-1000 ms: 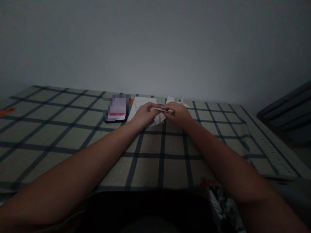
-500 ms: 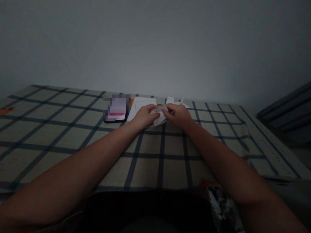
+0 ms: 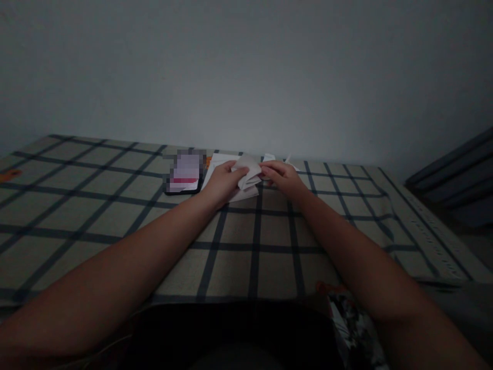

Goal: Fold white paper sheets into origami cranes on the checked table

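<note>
A folded piece of white paper (image 3: 248,172) is held up between my hands, its layers showing at the lower right. My left hand (image 3: 223,180) grips it from the left, thumb on the near face and fingers behind. At its right edge, my right hand (image 3: 282,176) pinches the paper with thumb and fingertips. Beneath the left hand lie white sheets (image 3: 221,158), partly covered by the hand and the folded paper. White paper scraps (image 3: 269,155) rest just behind the right hand.
A phone (image 3: 187,172) with a blurred screen lies left of the sheets. Everything sits on a checked cloth (image 3: 239,267) that reaches a grey wall (image 3: 246,72). An orange patch (image 3: 11,176) shows at the far left. A dark patterned item (image 3: 356,329) is by my right forearm.
The folded paper has been lifted and tilted upright, so its folded layers now show. My right hand has shifted from lying over the paper to its right edge.
</note>
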A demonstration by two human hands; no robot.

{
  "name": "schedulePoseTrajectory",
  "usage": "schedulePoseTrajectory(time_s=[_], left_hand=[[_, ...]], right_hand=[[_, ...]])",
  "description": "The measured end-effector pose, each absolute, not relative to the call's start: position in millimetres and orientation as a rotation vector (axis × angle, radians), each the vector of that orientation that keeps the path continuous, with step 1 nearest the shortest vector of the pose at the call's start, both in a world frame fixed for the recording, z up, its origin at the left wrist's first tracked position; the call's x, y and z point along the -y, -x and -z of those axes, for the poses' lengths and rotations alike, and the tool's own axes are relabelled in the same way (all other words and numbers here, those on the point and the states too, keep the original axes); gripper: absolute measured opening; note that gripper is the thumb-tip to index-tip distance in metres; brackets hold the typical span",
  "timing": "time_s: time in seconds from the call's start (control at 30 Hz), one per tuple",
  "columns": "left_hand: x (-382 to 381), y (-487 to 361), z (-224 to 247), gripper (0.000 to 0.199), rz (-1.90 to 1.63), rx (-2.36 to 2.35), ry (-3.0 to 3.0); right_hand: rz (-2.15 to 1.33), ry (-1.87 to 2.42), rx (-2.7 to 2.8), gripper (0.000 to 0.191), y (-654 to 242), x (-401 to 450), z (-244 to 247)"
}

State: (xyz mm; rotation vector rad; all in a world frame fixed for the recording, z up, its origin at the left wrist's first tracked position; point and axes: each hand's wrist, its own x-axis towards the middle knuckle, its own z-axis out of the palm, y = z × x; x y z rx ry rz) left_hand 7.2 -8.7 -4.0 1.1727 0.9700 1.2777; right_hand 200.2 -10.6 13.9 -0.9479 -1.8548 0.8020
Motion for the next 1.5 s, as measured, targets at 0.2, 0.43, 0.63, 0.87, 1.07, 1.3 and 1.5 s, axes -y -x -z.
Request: schedulePoseTrajectory(time_s=[0.2, 0.43, 0.63, 0.87, 1.07, 1.3, 1.5], left_hand=[[13, -9, -1, 0.036, -1.241, -0.897, -1.08], [12, -9, 0, 0.031, -1.235, -0.884, -1.057], [14, -9, -2, 0.028, -1.176, -0.853, -1.018], [13, -8, 2, 0.028, -1.157, -0.865, -1.041], [14, -9, 0, 0.025, -1.157, -0.877, -1.103], [16, -9, 0, 0.036, -1.191, -0.948, -1.153], [19, -11, -8, 0.037, -1.148, -0.928, -1.003]], right_hand=[[-1.005, 0.924, 1.789, 0.042, -206, 2, -9], [-1.135, 0.912, 1.771, 0.04, -209, 2, -11], [-1.176, 0.941, 1.783, 0.036, -211, 0, -12], [-1.195, 0.953, 1.83, 0.035, -210, 3, -16], [-1.235, 0.946, 1.858, 0.037, -211, 3, -15], [-1.303, 0.89, 1.859, 0.039, -210, 3, -14], [-1.25, 0.922, 1.897, 0.038, -209, 7, -18]])
